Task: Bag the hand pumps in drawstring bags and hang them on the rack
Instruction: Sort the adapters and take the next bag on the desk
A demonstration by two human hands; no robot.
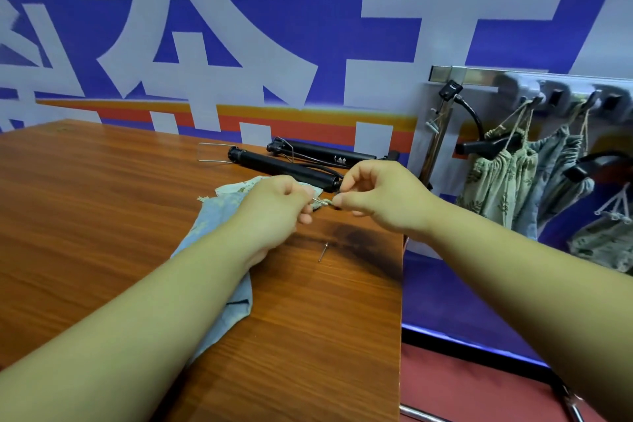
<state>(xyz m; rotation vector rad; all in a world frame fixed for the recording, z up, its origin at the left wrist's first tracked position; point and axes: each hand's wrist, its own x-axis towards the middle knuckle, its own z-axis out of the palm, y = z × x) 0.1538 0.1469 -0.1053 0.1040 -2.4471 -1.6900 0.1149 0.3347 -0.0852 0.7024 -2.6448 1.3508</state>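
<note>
- Lying flat on the brown wood-grain table (pixel 102 199), the pale blue floral cloth drawstring bag (pixel 219 212) was seen beneath the left hand (pixel 277 205) and forearm, its mouth end turned toward the far right
- A thin pale cord (pixel 322 202) at that mouth was pinched between the curled fingertips of both hands, the right hand (pixel 376 195) meeting the left almost tip to tip; both grips were narrow and closed on the cord
- The nearer black cylindrical hand pump (pixel 284 168) was laid just beyond the knuckles, its long axis running left to right, its right end close behind the right hand's fingers; that hand was judged the nearer for a pick-up
- A second black tubular pump (pixel 325 151) was set roughly parallel behind it
- The bag's mouth was judged to need widening before a pump could be slid in lengthwise
- A small grey metal pin (pixel 323 251) was left on the table near the wrists
- A silver wall rack (pixel 479 77) was mounted to the right, past the table edge, with filled green and blue bags (pixel 496 178) hung on its hooks, which were judged crowded
</note>
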